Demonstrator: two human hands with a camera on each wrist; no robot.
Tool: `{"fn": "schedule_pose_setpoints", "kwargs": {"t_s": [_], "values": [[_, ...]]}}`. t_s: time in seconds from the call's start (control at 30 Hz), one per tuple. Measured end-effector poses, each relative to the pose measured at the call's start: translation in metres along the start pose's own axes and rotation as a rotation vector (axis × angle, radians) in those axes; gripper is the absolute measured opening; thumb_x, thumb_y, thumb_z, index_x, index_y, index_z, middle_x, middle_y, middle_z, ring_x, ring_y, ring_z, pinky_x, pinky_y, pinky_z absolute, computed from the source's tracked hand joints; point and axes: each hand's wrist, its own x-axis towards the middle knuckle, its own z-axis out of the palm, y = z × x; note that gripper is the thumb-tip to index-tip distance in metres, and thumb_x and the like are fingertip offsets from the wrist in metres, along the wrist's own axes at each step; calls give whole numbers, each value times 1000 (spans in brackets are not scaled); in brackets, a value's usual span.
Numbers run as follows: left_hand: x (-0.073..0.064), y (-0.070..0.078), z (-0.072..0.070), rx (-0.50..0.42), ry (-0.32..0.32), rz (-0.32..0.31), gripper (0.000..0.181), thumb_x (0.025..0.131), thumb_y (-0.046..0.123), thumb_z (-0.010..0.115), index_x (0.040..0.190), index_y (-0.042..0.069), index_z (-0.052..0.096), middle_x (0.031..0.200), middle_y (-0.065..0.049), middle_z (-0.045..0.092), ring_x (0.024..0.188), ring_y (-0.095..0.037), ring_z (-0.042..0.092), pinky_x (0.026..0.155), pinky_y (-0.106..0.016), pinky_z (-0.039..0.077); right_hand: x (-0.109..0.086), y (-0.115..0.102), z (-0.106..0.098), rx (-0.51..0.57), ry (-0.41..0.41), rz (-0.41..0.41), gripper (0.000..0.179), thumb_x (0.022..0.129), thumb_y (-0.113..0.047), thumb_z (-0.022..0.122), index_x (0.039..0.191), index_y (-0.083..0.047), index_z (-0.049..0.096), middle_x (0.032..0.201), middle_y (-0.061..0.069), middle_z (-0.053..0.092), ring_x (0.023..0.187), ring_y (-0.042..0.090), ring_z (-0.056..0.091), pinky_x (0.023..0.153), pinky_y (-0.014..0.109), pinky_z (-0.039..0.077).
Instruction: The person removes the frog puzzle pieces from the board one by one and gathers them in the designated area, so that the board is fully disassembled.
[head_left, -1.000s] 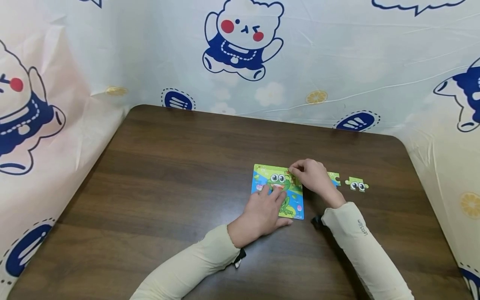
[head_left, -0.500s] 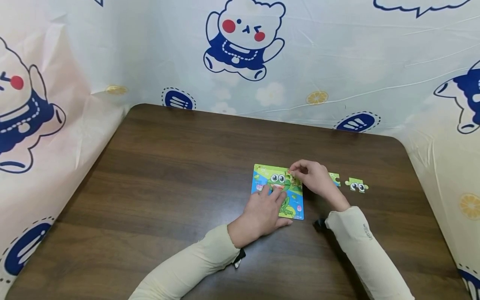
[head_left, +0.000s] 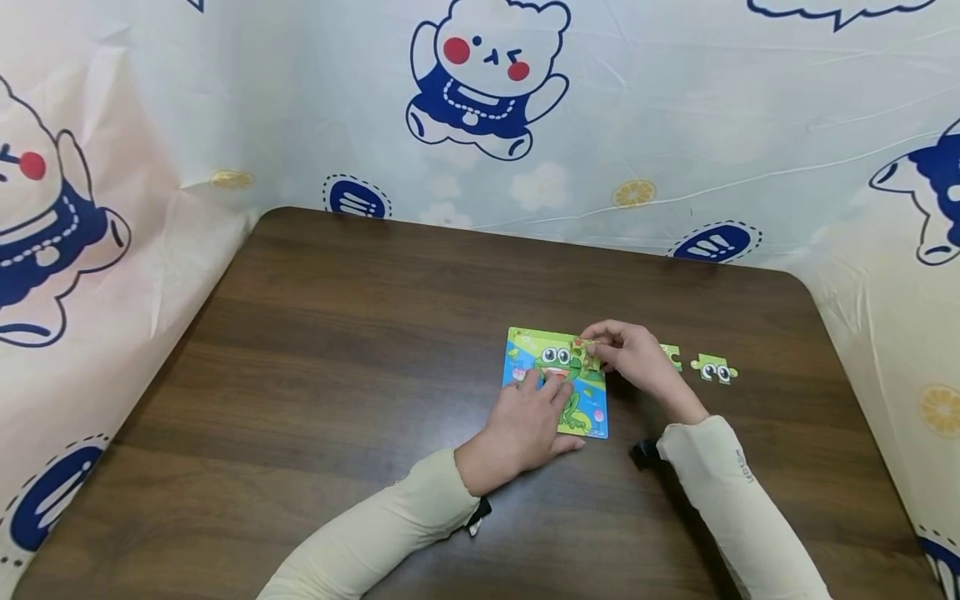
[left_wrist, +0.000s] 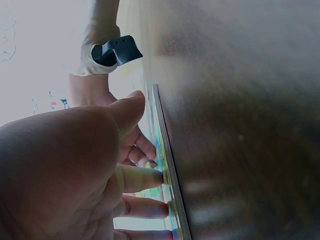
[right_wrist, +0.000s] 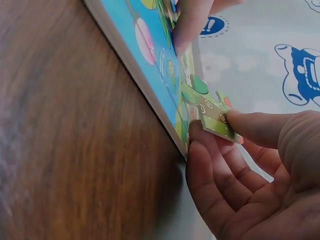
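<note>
A square frog puzzle board (head_left: 592, 404), green above and blue below, lies on the brown table. My left hand (head_left: 525, 425) rests on its lower left part, fingers spread and nearly straight, with fingertips (left_wrist: 162, 177) pressing the picture in the left wrist view. At the board's upper right corner my right hand (head_left: 633, 358) pinches a green and brown puzzle piece (right_wrist: 215, 115) between thumb and fingers. In the right wrist view that piece is tilted up from the board's surface, one knob close to the picture. The left hand covers part of the frog.
Right of the board lie a loose puzzle piece with two frog eyes (head_left: 714, 369) and another green piece (head_left: 671, 354), partly hidden behind the right hand. The wooden table (head_left: 337, 350) meets a printed cloth (head_left: 480, 192) along its far edge and sides.
The right hand has shifted slightly right, and the pinched piece now shows more at the board's upper right corner. The left hand has stayed in place.
</note>
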Motion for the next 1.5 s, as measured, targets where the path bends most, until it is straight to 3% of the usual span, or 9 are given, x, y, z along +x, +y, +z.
{"fn": "schedule_pose_setpoints", "kwargs": {"t_s": [0.17,0.43,0.7,1.03,1.27,1.5], "values": [[1,0,-1,-3,2,5,81,94,77,42,154,22,43,152,1,48,127,-24,50,87,-33,56,1,0,-4,172,-25,72,29,103,-20,60,125,-2,66,107,18,69,78,16,68,73,31,62],[3,0,1,1,-12,7,82,93,78,42,154,23,42,152,2,47,127,-23,50,86,-32,56,0,-8,-17,387,-11,143,34,104,-27,60,130,-5,61,121,7,65,88,9,69,80,31,62],[5,-1,3,15,-7,8,82,94,78,40,155,24,41,155,4,44,129,-22,49,85,-33,55,-8,-17,-35,535,14,139,48,100,-31,66,138,-4,55,116,-3,66,82,10,66,76,24,60],[2,-1,4,4,13,3,82,93,78,42,154,24,43,153,4,47,127,-23,50,87,-32,55,-18,-12,-47,657,43,142,46,97,-27,69,134,-4,56,106,-5,68,77,9,64,71,21,60],[-1,0,2,4,31,0,81,93,78,42,153,24,44,152,4,48,126,-23,51,85,-31,55,-26,-7,-64,774,54,137,33,96,-23,71,126,-11,64,102,-5,73,78,8,69,70,21,59],[-1,1,1,-9,37,4,80,93,77,44,152,24,44,152,4,48,125,-23,51,84,-32,55,-40,7,-92,931,83,59,21,98,-11,67,118,-9,70,101,-1,76,79,10,73,68,23,60]]}}
